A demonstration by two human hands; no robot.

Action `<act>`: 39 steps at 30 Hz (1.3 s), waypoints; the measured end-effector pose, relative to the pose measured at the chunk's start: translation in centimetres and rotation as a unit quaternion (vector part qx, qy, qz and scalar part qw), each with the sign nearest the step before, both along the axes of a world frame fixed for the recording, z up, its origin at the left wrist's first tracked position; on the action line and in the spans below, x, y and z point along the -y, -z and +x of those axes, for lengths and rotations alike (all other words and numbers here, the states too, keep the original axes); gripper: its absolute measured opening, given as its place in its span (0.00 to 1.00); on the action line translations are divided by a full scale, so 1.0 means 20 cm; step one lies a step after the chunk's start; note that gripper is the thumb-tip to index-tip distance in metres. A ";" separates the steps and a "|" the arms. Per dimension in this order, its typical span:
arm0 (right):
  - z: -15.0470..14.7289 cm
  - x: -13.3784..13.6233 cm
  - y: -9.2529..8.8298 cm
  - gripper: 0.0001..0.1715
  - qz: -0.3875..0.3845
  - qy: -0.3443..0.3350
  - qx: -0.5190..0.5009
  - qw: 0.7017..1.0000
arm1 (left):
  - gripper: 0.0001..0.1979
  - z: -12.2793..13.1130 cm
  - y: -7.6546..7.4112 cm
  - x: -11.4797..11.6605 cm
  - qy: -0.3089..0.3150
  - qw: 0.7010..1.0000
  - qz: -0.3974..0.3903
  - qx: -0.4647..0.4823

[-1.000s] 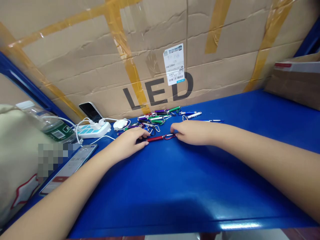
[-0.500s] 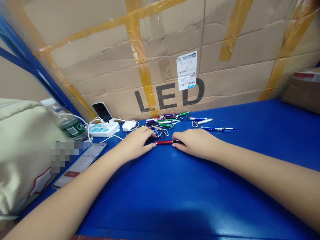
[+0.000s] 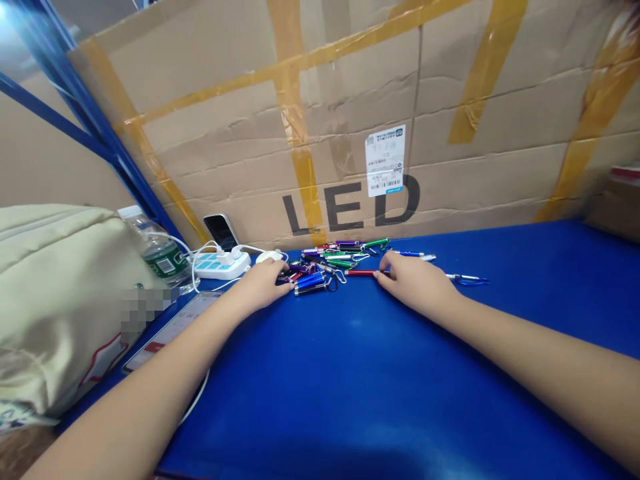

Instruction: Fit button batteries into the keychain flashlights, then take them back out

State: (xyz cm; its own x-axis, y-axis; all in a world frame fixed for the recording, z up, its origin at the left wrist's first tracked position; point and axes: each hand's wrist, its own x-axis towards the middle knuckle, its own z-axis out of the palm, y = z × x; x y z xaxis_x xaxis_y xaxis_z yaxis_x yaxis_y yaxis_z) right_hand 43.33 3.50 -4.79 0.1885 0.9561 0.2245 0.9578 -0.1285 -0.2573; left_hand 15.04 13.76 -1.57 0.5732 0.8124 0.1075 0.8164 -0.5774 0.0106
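My right hand (image 3: 413, 277) pinches one end of a slim red metal tube (image 3: 361, 273), apparently a pen-shaped keychain light, lying level just above or on the blue tabletop. To its left is a pile of similar tubes in several colours, some with small carabiner clips. My left hand (image 3: 260, 283) rests at the pile's left edge, thumb and fingers apart, close to a blue tube (image 3: 310, 283) and a black tube (image 3: 310, 290). Whether its fingertips touch any tube is hard to tell. Beyond my right hand lies a blue tube with a blue cord (image 3: 470, 279), partly hidden.
A large cardboard box (image 3: 225, 147) stands along the back edge. On the left are a power strip (image 3: 223, 265) with white cables, a water bottle (image 3: 165, 257), a phone (image 3: 185, 327) and a beige bag (image 3: 55, 287). A smaller box (image 3: 615, 207) stands far right.
My right hand has moved right with the red tube, away from my left hand. My left hand has drawn back to the pile's left edge. The camera view has shifted.
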 end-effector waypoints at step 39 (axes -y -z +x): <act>0.08 0.06 -0.02 0.33 0.057 -0.082 0.034 0.994 | 0.49 0.34 0.06 0.31 -0.007 0.998 -0.058 0.006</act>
State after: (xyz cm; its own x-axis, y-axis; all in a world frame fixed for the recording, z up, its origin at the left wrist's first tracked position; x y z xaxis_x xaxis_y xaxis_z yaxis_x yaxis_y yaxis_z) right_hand 44.95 2.31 -4.44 0.0129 0.9404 0.3398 0.9790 0.0572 -0.1955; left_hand 21.79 7.62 -2.83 0.5602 0.8281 0.0198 0.8242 -0.5596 0.0870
